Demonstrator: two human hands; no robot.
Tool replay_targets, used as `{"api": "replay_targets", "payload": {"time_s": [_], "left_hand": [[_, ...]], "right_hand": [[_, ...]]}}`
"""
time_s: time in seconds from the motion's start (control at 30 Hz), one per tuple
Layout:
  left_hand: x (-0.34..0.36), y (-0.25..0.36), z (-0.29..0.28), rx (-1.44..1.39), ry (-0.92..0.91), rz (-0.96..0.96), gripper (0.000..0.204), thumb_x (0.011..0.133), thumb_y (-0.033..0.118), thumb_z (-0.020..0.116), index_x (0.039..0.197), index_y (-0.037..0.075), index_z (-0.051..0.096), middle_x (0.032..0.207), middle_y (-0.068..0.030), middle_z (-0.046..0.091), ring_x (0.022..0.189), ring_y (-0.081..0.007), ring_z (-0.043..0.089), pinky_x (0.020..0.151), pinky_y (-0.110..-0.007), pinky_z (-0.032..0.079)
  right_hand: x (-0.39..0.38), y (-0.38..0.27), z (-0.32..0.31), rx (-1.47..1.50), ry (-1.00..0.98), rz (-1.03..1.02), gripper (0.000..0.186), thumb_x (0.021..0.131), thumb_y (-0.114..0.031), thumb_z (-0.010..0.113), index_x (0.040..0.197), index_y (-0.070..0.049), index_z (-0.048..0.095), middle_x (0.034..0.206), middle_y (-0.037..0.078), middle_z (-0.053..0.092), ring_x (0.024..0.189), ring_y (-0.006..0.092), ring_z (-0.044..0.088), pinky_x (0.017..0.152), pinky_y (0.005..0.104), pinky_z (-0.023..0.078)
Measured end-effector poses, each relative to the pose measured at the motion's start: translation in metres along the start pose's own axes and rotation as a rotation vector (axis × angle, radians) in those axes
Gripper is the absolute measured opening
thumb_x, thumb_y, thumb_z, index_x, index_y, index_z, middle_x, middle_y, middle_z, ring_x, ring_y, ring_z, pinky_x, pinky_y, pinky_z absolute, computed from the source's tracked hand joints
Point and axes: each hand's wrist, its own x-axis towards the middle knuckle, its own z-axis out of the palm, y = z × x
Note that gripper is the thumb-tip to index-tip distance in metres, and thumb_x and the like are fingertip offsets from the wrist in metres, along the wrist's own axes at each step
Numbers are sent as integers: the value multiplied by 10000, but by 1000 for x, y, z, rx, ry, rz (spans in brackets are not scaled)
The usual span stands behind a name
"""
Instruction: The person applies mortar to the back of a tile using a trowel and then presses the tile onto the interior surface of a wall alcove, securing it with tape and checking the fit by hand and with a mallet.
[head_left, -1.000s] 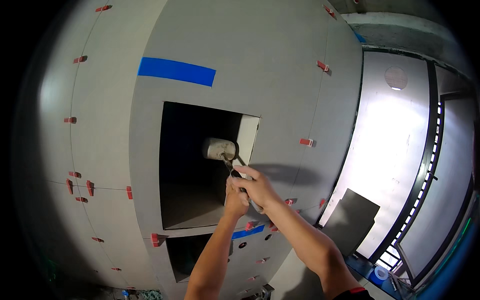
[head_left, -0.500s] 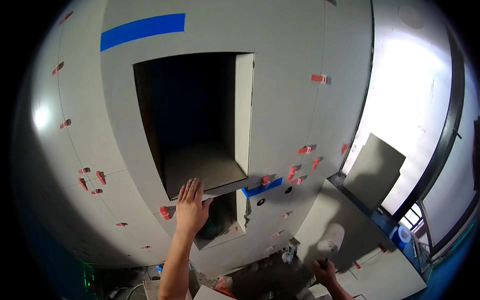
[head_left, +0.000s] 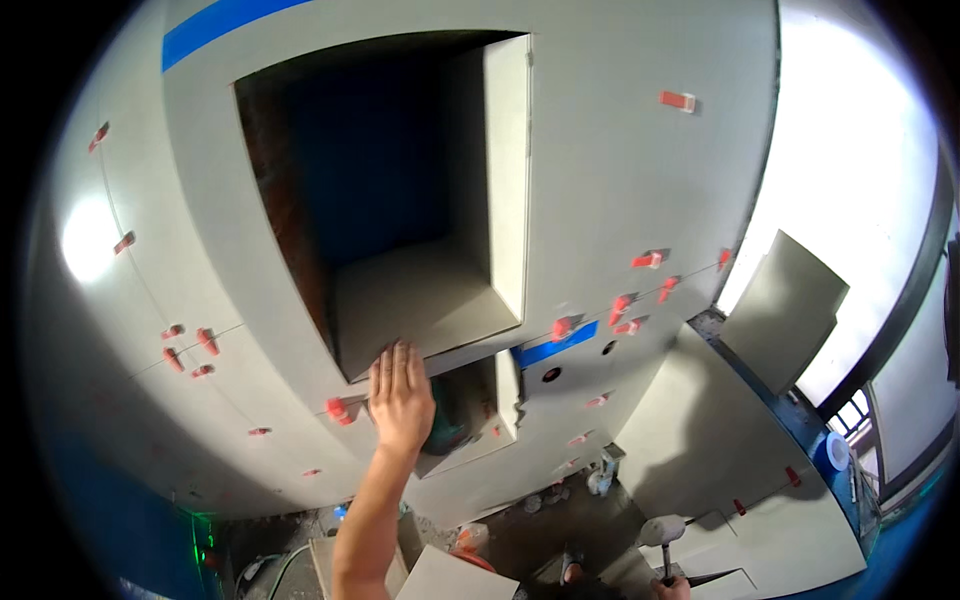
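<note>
- From the head view, see left hand (head_left: 403, 402) laid flat on the front edge of the niche floor (head_left: 425, 290), fingers straight and close together.
- See right hand (head_left: 672, 588) wrapped around the handle of a pale-headed mallet (head_left: 662, 531), low and well apart from the niche floor.
- Best to rest fingertips lightly, feeling along the edge for unevenness.
- Wise to hold the mallet clear of the red clips (head_left: 340, 411).

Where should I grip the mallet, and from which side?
Probably best by the handle, coming from the picture's lower edge: the slim handle runs down from the thick, pale head, and the right hand holds its lower part.
</note>
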Motion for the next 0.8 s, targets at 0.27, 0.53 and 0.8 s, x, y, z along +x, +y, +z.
{"api": "replay_targets", "payload": {"time_s": [0.27, 0.53, 0.8], "left_hand": [[-10, -24, -12, 14, -17, 7, 339, 823, 64, 534, 1143, -24, 606, 1212, -175, 624, 1145, -337, 594, 1024, -461, 433], [-8, 0, 31, 6, -117, 29, 433, 868, 212, 573, 1254, 15, 575, 1317, -163, 577, 1242, -337, 526, 1099, -487, 353], [-26, -59, 21, 89, -109, 33, 499, 899, 155, 563, 1353, -35, 480, 1395, -184, 504, 1299, -373, 464, 1110, -490, 338]], "right_hand": [[34, -66, 11, 350, 24, -77, 355, 882, -307, 671, 944, 43, 674, 705, 74, 628, 627, 188, 526, 592, 366, 437], [13, -96, -44, 504, 242, -33, 259, 818, -247, 703, 762, -1, 647, 568, 43, 558, 507, 128, 540, 488, 313, 432], [-8, -105, -186, 736, 959, -109, 269, 879, -207, 723, 742, -47, 555, 605, -39, 479, 546, 55, 404, 495, 265, 337]]}}
